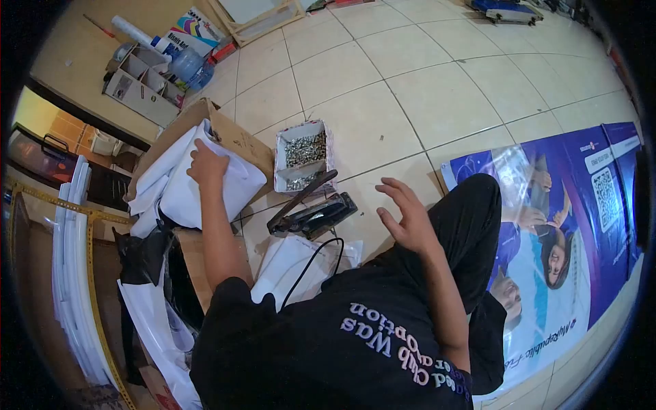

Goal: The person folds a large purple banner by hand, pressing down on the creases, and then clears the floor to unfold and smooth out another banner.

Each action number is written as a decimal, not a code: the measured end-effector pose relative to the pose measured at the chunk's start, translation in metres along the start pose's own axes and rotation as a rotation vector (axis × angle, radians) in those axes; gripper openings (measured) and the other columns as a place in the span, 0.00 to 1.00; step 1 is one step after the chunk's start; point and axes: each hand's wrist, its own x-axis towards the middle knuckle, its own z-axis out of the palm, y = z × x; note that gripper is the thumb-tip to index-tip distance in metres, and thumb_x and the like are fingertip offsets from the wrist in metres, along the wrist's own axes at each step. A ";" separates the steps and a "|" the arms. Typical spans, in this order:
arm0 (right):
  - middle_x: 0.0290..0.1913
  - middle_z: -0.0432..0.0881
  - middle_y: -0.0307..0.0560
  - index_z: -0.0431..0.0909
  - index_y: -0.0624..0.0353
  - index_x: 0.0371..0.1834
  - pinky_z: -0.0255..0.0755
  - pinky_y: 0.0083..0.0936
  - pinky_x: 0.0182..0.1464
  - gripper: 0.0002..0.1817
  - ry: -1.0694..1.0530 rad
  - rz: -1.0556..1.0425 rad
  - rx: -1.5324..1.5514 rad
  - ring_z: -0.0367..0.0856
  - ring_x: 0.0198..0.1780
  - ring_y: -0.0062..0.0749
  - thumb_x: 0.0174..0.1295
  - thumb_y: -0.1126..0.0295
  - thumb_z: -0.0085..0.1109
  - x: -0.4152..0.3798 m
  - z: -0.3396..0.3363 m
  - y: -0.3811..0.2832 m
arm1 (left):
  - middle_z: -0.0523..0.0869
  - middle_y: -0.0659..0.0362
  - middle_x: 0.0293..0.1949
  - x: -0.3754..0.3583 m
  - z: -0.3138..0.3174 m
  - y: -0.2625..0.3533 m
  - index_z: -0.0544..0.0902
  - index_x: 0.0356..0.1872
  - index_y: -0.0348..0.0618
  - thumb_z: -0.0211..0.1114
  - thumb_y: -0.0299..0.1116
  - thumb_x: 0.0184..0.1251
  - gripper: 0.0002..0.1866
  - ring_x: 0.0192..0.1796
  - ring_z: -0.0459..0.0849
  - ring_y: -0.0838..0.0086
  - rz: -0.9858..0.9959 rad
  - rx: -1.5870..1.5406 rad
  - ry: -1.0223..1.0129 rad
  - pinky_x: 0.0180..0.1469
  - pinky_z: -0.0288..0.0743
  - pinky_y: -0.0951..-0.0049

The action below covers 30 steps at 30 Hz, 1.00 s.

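My left hand is over crumpled white sheeting bunched in a cardboard box; its fingers look extended and seem to touch the sheeting. My right hand hovers in front of my bent knee, empty, fingers and thumb apart. Between the hands lies a dark hand-press-like tool with a long brown lever. Behind it stands a small two-compartment box full of small metal rings, probably eyelets.
A printed purple and white banner spreads on the floor at right. White sheeting and a black cord lie before me. Rolled white material stands at left by a yellow-edged frame. A water jug stands at the back.
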 end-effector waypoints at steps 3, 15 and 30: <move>0.54 0.70 0.54 0.70 0.58 0.50 0.63 0.33 0.56 0.19 -0.022 0.061 0.081 0.68 0.56 0.46 0.54 0.69 0.55 -0.009 0.015 0.019 | 0.78 0.44 0.44 0.026 0.004 -0.025 0.60 0.52 0.43 0.63 0.37 0.47 0.31 0.43 0.79 0.51 -0.023 -0.079 -0.013 0.48 0.70 0.57; 0.44 0.78 0.48 0.72 0.64 0.47 0.71 0.25 0.44 0.14 0.172 0.405 0.194 0.78 0.44 0.32 0.58 0.72 0.52 -0.058 0.005 0.118 | 0.72 0.65 0.23 0.037 -0.024 -0.053 0.66 0.49 0.43 0.55 0.23 0.57 0.17 0.22 0.65 0.85 0.256 -1.269 -0.035 0.24 0.59 0.83; 0.52 0.71 0.52 0.68 0.60 0.54 0.70 0.29 0.47 0.23 0.253 0.351 0.227 0.74 0.48 0.36 0.52 0.72 0.57 -0.046 -0.023 0.062 | 0.79 0.52 0.35 0.016 -0.318 0.106 0.76 0.38 0.35 0.60 0.31 0.52 0.13 0.37 0.79 0.65 0.842 -1.082 1.351 0.40 0.73 0.71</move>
